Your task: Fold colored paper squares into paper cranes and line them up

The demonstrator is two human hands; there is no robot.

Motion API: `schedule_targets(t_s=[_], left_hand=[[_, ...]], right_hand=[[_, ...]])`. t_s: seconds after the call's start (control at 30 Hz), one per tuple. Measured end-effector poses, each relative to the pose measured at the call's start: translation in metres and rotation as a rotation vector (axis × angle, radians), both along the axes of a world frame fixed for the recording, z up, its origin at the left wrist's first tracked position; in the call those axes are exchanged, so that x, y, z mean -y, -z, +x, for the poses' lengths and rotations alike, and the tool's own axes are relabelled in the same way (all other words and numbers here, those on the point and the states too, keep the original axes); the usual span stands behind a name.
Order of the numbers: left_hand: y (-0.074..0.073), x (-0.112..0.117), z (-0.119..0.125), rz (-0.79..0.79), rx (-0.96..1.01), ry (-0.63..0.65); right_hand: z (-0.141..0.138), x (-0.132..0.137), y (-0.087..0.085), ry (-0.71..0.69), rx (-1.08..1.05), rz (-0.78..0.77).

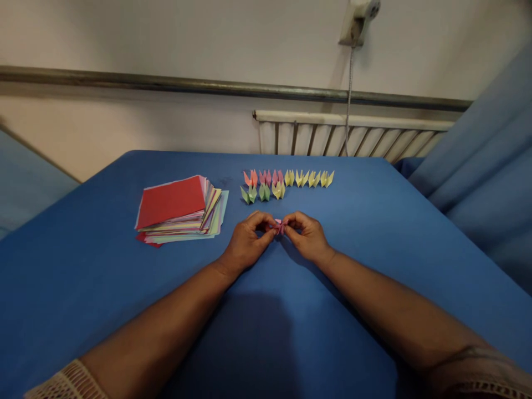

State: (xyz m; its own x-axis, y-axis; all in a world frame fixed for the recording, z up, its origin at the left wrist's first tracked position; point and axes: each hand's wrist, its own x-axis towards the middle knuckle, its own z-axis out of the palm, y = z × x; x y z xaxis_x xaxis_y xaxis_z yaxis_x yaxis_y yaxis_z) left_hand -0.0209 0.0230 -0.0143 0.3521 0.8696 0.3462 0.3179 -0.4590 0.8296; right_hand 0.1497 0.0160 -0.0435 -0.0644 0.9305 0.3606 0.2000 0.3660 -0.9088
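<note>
Between my two hands is a small pink origami crane, pinched at both sides just above the blue table. My left hand grips its left side with thumb and fingers closed. The right side is pinched by my right hand in the same way. My fingertips hide part of the folded paper. Just beyond my hands stand several finished paper cranes in two rows: an orange one, pink ones, yellow ones in the back row, and green ones with a pale yellow one in front.
A thick stack of coloured paper with a red sheet on top lies left of my hands. The blue table ends at a wall with a radiator and a metal rail. Blue curtains hang at right; a cable drops from a socket.
</note>
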Motion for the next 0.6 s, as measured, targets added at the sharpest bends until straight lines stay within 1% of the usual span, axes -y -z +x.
schedule_targets(t_s=[0.1,0.2,0.4,0.6], left_hand=[[-0.0012,-0.0002,-0.0002,0.009,-0.023,0.016],[-0.0023,-0.0001,-0.0001,0.005,0.007,-0.007],[-0.006,0.0026,0.0006,0.063,0.02,0.007],[-0.0086,0.0058,0.0002,0.097,-0.066,0.022]], right_hand=[[-0.0003,-0.0001,0.0004,-0.007,-0.022,0.006],[-0.0006,-0.0007,0.0015,-0.005,-0.032,0.009],[-0.0005,0.0007,-0.0004,0.007,0.027,0.01],[-0.0004,0.0024,-0.0026,0.016,0.051,0.055]])
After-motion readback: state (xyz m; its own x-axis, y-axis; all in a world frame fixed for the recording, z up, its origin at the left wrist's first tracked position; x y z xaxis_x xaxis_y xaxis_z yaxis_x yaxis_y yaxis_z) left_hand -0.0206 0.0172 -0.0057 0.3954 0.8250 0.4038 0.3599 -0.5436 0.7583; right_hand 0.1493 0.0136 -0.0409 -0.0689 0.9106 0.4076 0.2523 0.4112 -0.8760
